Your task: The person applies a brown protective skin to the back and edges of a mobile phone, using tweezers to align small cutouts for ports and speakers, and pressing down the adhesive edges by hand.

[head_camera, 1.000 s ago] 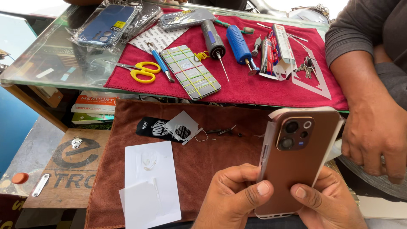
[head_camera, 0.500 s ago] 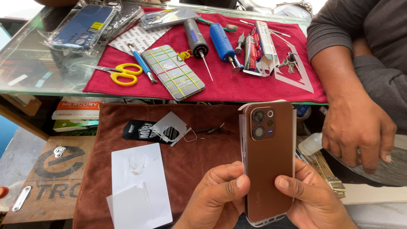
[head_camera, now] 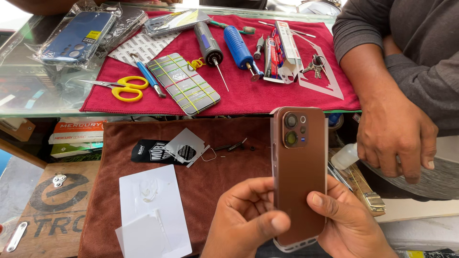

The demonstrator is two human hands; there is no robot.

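Both hands have a tight grip on a brown phone [head_camera: 300, 177], back side up, standing upright. The left hand [head_camera: 248, 220] pinches its left edge with thumb and fingers. The right hand [head_camera: 351, 222] presses its thumb on the right edge. Just past the grip lies a brown cloth [head_camera: 215, 162] on the counter. Left of the grip sits a white card [head_camera: 153, 210]. Far above it lie yellow scissors [head_camera: 122, 87]. To the right rests another person's hand [head_camera: 394, 136].

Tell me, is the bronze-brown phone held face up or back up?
Back up: the bronze-brown phone, gripped by both hands, shows its camera cluster and plain rear; no screen visible.
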